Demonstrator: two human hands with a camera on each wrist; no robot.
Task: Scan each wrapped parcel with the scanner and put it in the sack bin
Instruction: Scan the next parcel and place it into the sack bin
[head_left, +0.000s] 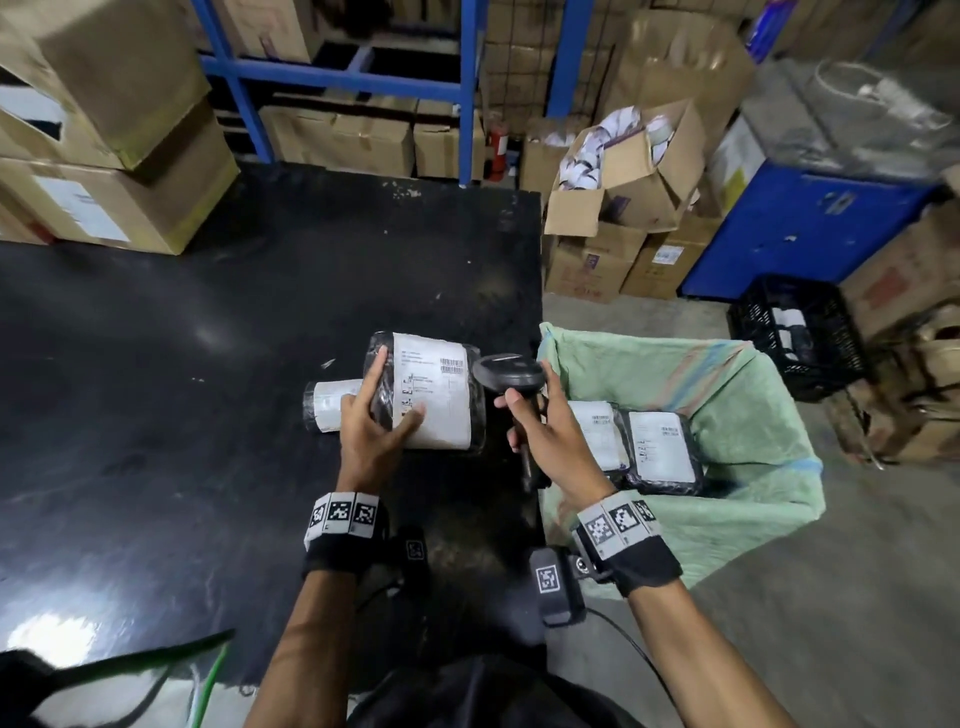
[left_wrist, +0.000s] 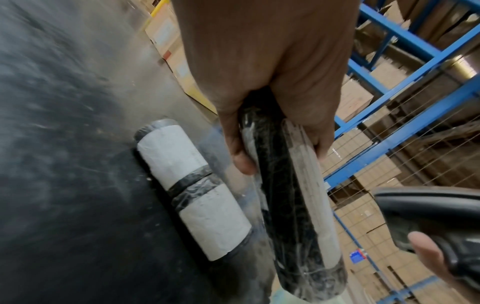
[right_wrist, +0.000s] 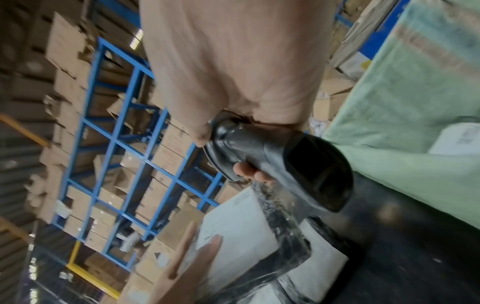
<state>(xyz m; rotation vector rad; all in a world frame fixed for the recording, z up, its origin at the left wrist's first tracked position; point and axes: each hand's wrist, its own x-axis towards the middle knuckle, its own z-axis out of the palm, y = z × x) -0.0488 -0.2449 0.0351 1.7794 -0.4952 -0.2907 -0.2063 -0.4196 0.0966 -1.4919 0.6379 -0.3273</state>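
My left hand (head_left: 382, 410) grips a black film-wrapped parcel (head_left: 441, 389) with a white label, held above the black table (head_left: 208, 364) with the label facing up. Its dark edge (left_wrist: 280, 195) shows between thumb and fingers in the left wrist view. My right hand (head_left: 540, 421) holds the black handheld scanner (head_left: 511, 371) by its handle, its head (right_wrist: 314, 174) just right of the parcel's barcode. Another wrapped parcel (head_left: 327, 402) lies on the table under my left hand, also seen as parcel (left_wrist: 192, 189). The green sack bin (head_left: 753, 405) stands right of the table with two labelled parcels (head_left: 660, 447) inside.
Cardboard boxes (head_left: 104, 156) are stacked at the table's far left. Blue racking (head_left: 337, 73) with cartons stands behind. An open carton (head_left: 623, 171), a blue bin (head_left: 800, 223) and a black crate (head_left: 800, 332) sit on the floor beyond the sack.
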